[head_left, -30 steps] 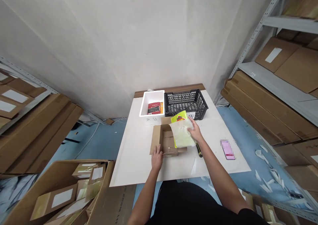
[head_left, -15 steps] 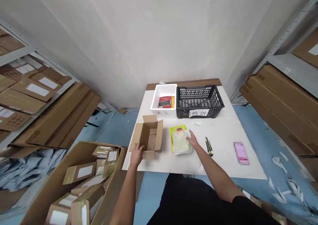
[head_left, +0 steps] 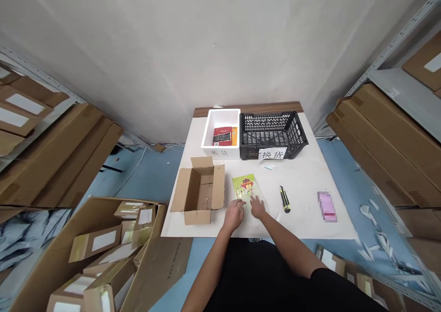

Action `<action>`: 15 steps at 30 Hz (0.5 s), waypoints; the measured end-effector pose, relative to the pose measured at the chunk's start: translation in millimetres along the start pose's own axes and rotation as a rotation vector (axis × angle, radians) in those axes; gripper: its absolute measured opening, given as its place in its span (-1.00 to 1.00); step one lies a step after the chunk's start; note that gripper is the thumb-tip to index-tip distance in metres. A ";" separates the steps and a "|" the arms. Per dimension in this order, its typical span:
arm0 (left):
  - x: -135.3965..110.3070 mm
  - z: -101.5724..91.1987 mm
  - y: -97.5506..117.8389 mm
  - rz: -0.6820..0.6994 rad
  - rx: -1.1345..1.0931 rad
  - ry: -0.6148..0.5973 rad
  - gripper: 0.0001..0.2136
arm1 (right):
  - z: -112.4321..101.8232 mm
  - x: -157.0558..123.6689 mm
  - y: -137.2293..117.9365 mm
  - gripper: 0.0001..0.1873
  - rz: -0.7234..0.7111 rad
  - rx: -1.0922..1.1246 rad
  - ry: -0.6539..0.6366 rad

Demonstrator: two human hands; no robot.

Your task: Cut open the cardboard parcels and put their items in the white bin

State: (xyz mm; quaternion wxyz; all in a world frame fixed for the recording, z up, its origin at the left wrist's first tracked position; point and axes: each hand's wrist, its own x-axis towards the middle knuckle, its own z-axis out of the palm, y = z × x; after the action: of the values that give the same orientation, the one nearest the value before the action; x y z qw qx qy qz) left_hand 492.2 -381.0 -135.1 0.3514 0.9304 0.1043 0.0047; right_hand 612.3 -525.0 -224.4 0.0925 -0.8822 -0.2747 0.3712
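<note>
Head view: both hands lie palm-down on the near end of the yellow-green packet (head_left: 244,186). Left hand (head_left: 234,213) has its fingers flat and slightly apart on the near-left corner, and right hand (head_left: 257,207) does the same on the near-right. Nothing clamped as far as I can tell, though the hands are small in frame and a pinch on a clear outer film could hide there. Packet lies flat on the desk (head_left: 310,174), just right of the open cardboard box (head_left: 200,190) and apart from it.

Handling, my read: light, thin, floppy. Glossy film is likely slippery and would sag from one corner. Best hold is an edge pinch at both near corners.

Room: utility knife (head_left: 284,198) is right of the packet, near but not touching, with the pink item (head_left: 326,206) further right. White bin (head_left: 220,153) and black basket (head_left: 268,142) stand side by side at the far edge. Near desk edge runs right under the wrists. Cardboard box crowds the left edge, with a big floor carton (head_left: 161,266) below it.
</note>
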 end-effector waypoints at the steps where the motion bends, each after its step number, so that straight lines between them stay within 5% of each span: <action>1: 6.0 11.6 -4.3 -0.027 -0.014 -0.052 -0.57 | -3.4 -0.4 10.0 -0.21 0.015 0.025 0.046; 5: 22.3 45.9 -36.0 -0.293 -0.073 -0.190 -0.53 | -29.0 -12.9 65.3 -0.22 0.210 0.162 0.310; 9: 33.7 63.3 -60.3 -0.484 -0.074 -0.180 -0.51 | -49.6 -33.7 103.7 -0.20 0.393 0.308 0.521; 12: 43.9 69.2 -65.8 -0.550 -0.068 -0.141 -0.57 | -46.1 -37.5 93.4 -0.14 0.238 0.311 0.599; 15: 56.3 75.2 -66.3 -0.502 -0.087 -0.109 -0.64 | -23.4 -26.1 60.4 -0.19 -0.001 0.272 0.455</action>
State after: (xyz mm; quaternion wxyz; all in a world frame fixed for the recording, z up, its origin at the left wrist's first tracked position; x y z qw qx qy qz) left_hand 540.7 -370.5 -238.8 0.3864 0.8583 0.3123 -0.1283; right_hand 639.0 -588.8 -214.3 0.2698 -0.9223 -0.1946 0.1968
